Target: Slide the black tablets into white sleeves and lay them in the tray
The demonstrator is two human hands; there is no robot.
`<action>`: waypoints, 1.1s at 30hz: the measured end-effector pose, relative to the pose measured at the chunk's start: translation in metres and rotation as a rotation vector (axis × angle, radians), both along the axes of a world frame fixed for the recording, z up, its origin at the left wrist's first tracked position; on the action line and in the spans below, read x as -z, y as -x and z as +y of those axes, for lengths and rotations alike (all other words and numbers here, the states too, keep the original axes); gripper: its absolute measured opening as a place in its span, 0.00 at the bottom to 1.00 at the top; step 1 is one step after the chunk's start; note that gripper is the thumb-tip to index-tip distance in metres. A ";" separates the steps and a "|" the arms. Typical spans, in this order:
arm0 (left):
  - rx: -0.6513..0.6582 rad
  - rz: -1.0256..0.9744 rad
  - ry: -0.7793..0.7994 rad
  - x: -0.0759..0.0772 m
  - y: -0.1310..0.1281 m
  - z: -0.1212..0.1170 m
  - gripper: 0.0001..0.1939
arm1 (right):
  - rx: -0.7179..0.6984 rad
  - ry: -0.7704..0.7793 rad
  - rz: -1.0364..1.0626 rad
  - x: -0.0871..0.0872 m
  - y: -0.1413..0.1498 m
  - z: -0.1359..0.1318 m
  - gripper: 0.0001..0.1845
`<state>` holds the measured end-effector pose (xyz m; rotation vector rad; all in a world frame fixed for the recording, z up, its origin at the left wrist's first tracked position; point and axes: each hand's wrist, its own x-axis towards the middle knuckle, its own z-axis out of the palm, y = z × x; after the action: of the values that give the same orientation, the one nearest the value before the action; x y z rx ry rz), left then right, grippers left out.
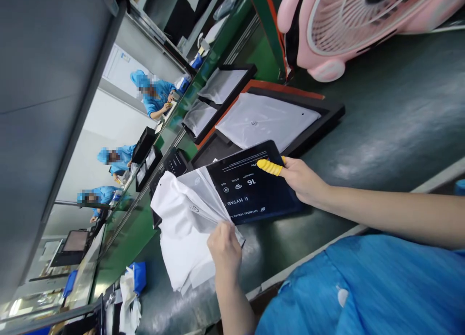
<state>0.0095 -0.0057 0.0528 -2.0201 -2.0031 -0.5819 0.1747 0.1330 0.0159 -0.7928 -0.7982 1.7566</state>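
My right hand (303,180), with a yellow finger cot on the thumb, grips one end of a dark tablet (254,189) whose screen film carries white print. The tablet's other end sits at the mouth of a white foam pouch (181,228). My left hand (225,250) is closed, pinching the edge of that pouch by the opening. Both hover just above a dark green work surface (381,126). More white pouches lie bunched under the one I hold.
A black tray (327,117) holding a white-bagged item lies just beyond the tablet, with more trays (232,83) along the green line. A pink fan (348,24) stands on the bench. Several people in blue coats (156,95) work further down.
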 end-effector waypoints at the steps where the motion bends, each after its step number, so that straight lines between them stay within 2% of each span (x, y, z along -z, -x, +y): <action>1: 0.065 0.082 -0.028 -0.005 -0.005 0.007 0.14 | -0.001 -0.046 -0.028 -0.001 0.001 -0.003 0.22; 3: 0.171 0.212 -0.094 -0.014 -0.012 0.021 0.14 | -0.047 -0.146 -0.097 0.000 0.005 -0.009 0.22; 4: 0.184 0.214 -0.120 -0.019 -0.013 0.028 0.13 | -0.075 -0.181 -0.128 0.001 0.007 -0.013 0.23; 6: 0.090 0.061 -0.192 -0.030 -0.009 0.041 0.13 | -0.115 -0.211 -0.169 0.003 0.011 -0.019 0.24; 9: -0.108 -0.278 -0.348 -0.046 0.000 0.055 0.14 | -0.200 -0.241 -0.158 0.004 0.015 -0.025 0.25; 10: -0.122 -0.346 -0.348 -0.049 0.000 0.057 0.13 | -0.242 -0.256 -0.146 0.003 0.016 -0.026 0.25; 13: -0.025 -0.367 -0.079 -0.046 -0.014 0.052 0.11 | -0.297 -0.245 -0.159 0.002 0.019 -0.024 0.25; 15: 0.025 -0.338 0.132 -0.034 -0.031 0.042 0.11 | -0.259 -0.187 -0.197 0.002 0.023 -0.020 0.23; 18: 0.144 -0.298 0.299 -0.019 -0.052 0.031 0.11 | -0.170 -0.093 -0.193 0.001 0.031 -0.017 0.20; 20: 0.208 -0.296 0.299 -0.019 -0.059 0.037 0.11 | -0.136 -0.098 -0.148 0.000 0.038 -0.019 0.19; 24: 0.068 -0.342 0.110 -0.037 -0.062 0.068 0.13 | -0.212 -0.350 -0.060 -0.006 0.052 -0.023 0.19; 26: 0.064 -0.314 0.153 -0.046 -0.063 0.072 0.13 | -0.273 -0.448 -0.101 -0.007 0.055 -0.020 0.17; 28: 0.171 -0.296 0.291 -0.054 -0.057 0.063 0.11 | -0.309 -0.479 -0.144 -0.009 0.053 -0.013 0.14; 29: 0.230 -0.295 0.309 -0.057 -0.051 0.056 0.11 | -0.319 -0.487 -0.161 -0.010 0.051 -0.010 0.13; 30: 0.260 -0.291 0.241 -0.062 -0.042 0.048 0.10 | -0.326 -0.494 -0.181 -0.013 0.048 -0.006 0.12; 31: 0.249 -0.281 0.103 -0.067 -0.030 0.041 0.10 | -0.334 -0.505 -0.209 -0.017 0.044 -0.003 0.11; 33: 0.095 -0.244 -0.173 -0.080 -0.001 0.031 0.16 | -0.353 -0.539 -0.268 -0.028 0.036 0.003 0.09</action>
<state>0.0100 0.0256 0.1330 -2.0299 -1.9136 -1.0297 0.1386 0.1358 0.0437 -0.5435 -1.5889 1.6272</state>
